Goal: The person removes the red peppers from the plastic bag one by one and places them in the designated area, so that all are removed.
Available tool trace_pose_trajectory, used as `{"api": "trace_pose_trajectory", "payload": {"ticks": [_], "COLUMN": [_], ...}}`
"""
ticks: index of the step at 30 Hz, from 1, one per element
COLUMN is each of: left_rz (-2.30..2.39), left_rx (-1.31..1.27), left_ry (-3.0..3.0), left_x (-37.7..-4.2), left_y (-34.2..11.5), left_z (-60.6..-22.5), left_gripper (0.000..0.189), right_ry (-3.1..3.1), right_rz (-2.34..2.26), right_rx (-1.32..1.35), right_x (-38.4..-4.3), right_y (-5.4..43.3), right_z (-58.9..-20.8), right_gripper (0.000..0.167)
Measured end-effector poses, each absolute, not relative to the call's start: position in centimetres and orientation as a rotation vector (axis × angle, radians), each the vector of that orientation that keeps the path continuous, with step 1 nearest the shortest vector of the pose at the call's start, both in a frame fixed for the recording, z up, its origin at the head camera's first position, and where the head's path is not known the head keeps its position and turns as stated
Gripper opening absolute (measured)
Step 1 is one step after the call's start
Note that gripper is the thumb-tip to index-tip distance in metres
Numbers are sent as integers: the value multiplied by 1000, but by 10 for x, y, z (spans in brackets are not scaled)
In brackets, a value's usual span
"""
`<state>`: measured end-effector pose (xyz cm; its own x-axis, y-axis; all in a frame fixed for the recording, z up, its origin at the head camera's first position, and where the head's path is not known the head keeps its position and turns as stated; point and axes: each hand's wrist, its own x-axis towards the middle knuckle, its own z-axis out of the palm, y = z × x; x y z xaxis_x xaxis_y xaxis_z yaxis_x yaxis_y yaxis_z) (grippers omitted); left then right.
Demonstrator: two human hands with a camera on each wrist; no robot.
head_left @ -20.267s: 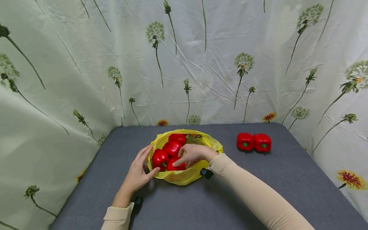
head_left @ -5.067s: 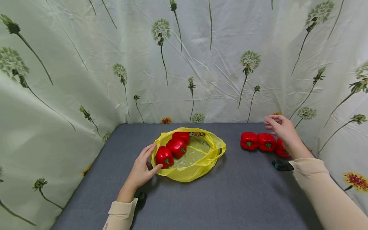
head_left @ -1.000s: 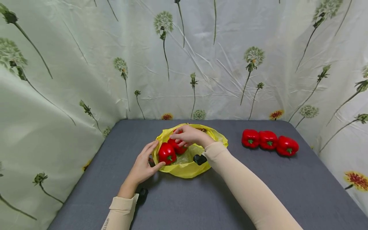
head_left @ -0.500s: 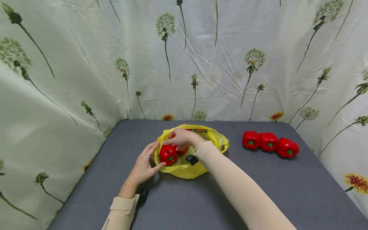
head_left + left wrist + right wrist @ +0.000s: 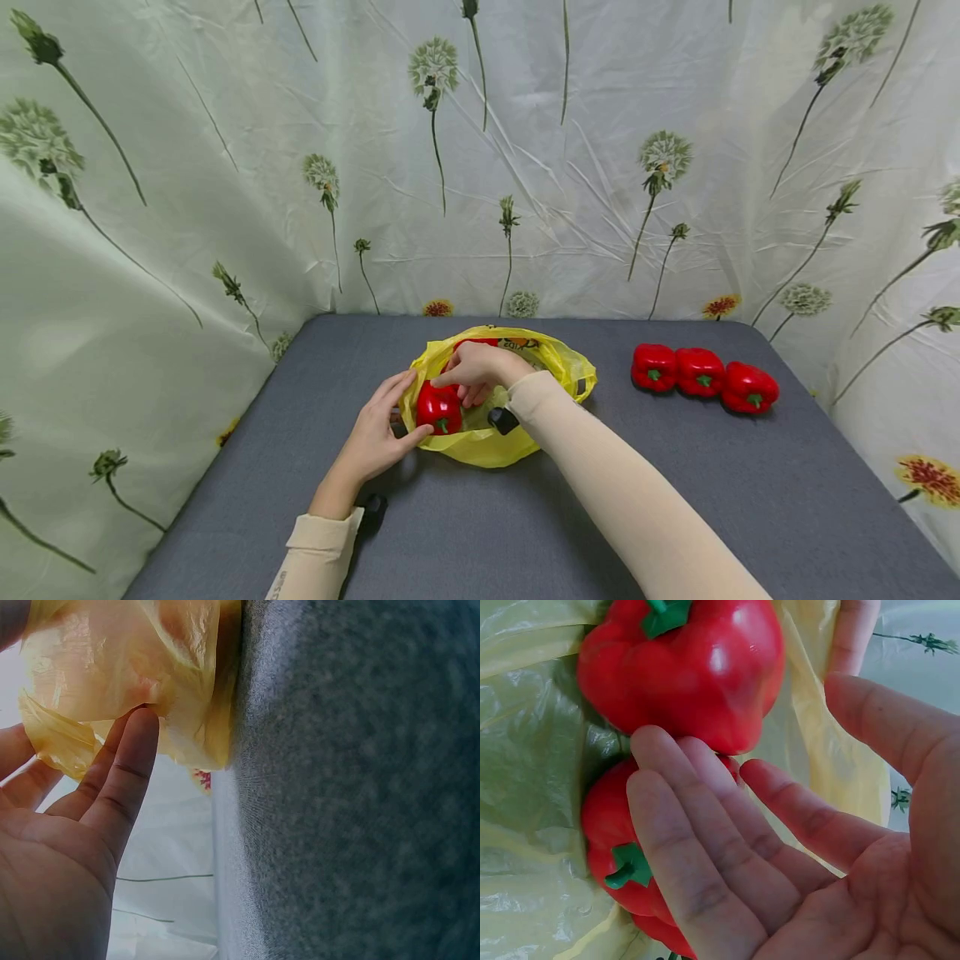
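Observation:
A yellow plastic bag (image 5: 480, 450) stands with its mouth spread, holding red bell peppers. One bell pepper (image 5: 438, 408) sits at its front left; another bell pepper (image 5: 486, 342) shows behind my right hand. My left hand (image 5: 378, 429) rests at the bag's left rim, thumb spread from the fingers; straight fingertips (image 5: 139, 731) touch the outer plastic. Down inside the bag is my right hand (image 5: 480, 368). Its fingers (image 5: 697, 847) extend across a green-stemmed bell pepper (image 5: 604, 817), tips right by the larger front bell pepper (image 5: 697, 667), thumb held apart.
Three red bell peppers, one in the middle (image 5: 700, 372), lie in a row at the table's back right. The grey table (image 5: 480, 533) ends at a hanging floral curtain (image 5: 525, 167). A dark wrist device (image 5: 502, 419) sits under the right sleeve.
Twenty seconds ago two peppers lay in the row; now three do, and fewer show in the bag. My right hand came back from the row and sank into the bag. Left hand stays.

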<state>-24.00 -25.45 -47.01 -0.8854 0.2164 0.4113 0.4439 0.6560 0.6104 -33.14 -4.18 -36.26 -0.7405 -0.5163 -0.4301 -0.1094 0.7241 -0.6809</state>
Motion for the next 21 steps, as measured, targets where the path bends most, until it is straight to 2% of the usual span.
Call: {"api": "trace_pose_trajectory", "payload": {"ticks": [9, 21], "left_rz": [-1071, -1104], "left_rx": [-522, -529], "left_ry": [-2587, -2588], "left_x": [-240, -240], "left_y": [-255, -256], "left_z": [-469, -470], "left_gripper": [87, 88], "right_ry": [2250, 2221], "right_rz": [-865, -875], "right_rx": [-470, -447], "right_x": [-333, -332], "right_y": [-42, -46], "right_z": [-367, -367], "right_gripper": [41, 32]}}
